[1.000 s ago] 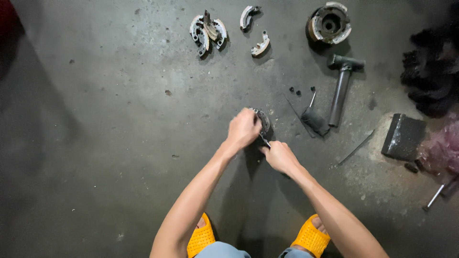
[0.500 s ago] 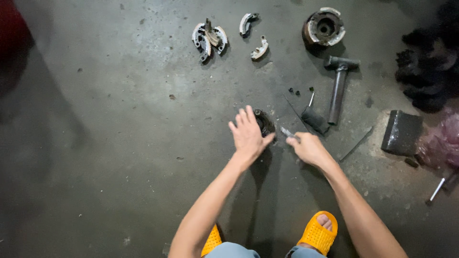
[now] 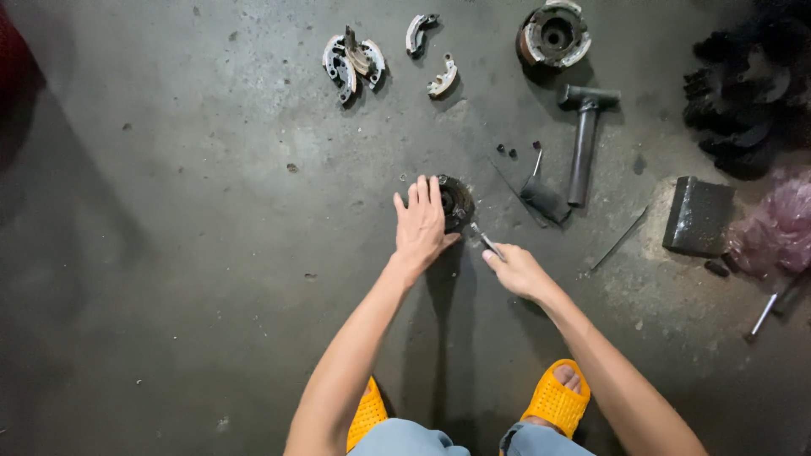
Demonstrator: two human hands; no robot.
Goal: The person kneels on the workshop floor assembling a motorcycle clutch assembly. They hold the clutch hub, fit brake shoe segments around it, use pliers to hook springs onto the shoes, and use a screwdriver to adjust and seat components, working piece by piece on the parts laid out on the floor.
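Note:
My left hand lies flat with fingers spread on the concrete floor, its thumb side touching a small dark round metal part. My right hand sits just to the right, pinching a thin metal tool whose tip points toward that round part. Both arms reach forward from the bottom of the view, above my feet in orange sandals.
A dark hammer and a folded dark piece lie to the right. Several curved brake shoes and a round drum hub lie farther off. A dark block, a thin rod and black parts are at right.
My left hand has opened from a grip on the round part to a flat spread palm beside it. My right hand has drawn back to the right with the thin tool.

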